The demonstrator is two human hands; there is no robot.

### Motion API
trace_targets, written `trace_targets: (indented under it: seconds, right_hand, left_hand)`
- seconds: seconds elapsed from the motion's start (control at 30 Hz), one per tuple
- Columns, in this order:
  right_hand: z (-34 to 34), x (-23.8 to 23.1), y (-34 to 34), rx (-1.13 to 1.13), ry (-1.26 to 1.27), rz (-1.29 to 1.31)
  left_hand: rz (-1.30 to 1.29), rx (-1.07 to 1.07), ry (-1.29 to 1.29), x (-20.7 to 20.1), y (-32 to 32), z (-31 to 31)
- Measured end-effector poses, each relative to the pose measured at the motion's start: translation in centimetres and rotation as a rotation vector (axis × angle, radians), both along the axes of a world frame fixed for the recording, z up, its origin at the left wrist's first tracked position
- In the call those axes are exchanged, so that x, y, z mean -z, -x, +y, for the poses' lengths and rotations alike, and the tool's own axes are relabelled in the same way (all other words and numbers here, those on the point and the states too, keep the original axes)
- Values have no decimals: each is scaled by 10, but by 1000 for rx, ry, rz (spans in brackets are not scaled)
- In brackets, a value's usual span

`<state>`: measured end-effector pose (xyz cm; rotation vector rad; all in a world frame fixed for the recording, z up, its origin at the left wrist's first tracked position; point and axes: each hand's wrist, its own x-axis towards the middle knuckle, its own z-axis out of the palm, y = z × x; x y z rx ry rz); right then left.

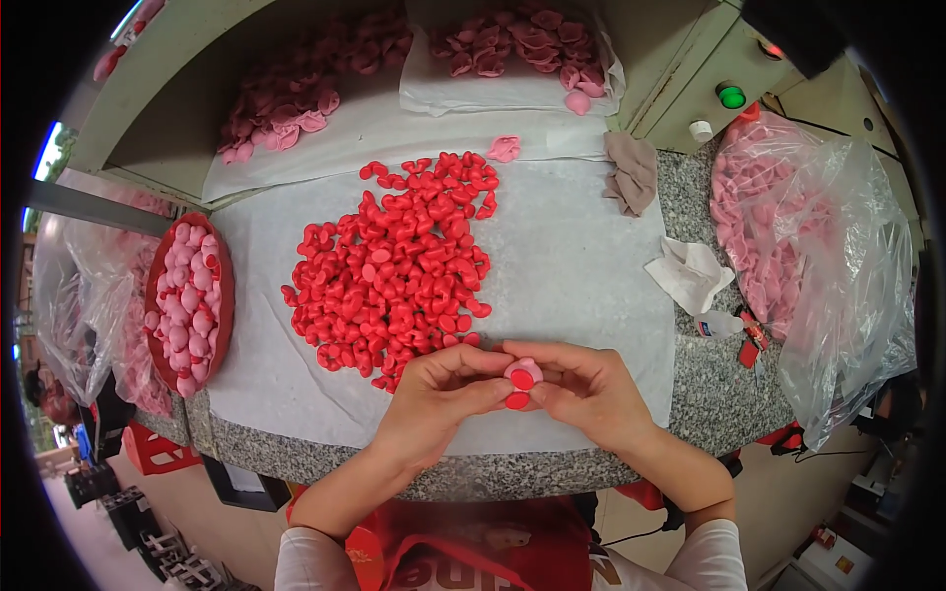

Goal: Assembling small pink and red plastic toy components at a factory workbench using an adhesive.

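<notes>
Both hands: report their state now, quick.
Left hand: closed, holding the small pink-and-red piece.
Right hand: closed, holding the same piece.

Workshop, speckled workbench [714,399], heaped red parts [399,266]

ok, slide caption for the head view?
Left hand and right hand hold a pink-and-red piece beside a heap of red pieces; a red container of pink pieces stands at left.
</notes>
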<state>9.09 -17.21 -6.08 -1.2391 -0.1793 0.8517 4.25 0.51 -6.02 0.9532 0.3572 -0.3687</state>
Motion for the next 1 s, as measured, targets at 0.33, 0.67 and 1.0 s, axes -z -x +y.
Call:
trace_targets:
  seconds: [0.33, 0.67, 1.0]
  right_hand:
    - [1, -2, -1, -53, 18, 85]
    - [5, -3, 15, 247, 283, -1012]
    - [4, 6, 2, 275, 55, -1343]
  left_hand:
    - [-47, 2, -62, -1, 0, -2]
    - [-159, 1, 192, 14, 1, -4]
    - [-680, 14, -247, 5, 4, -2]
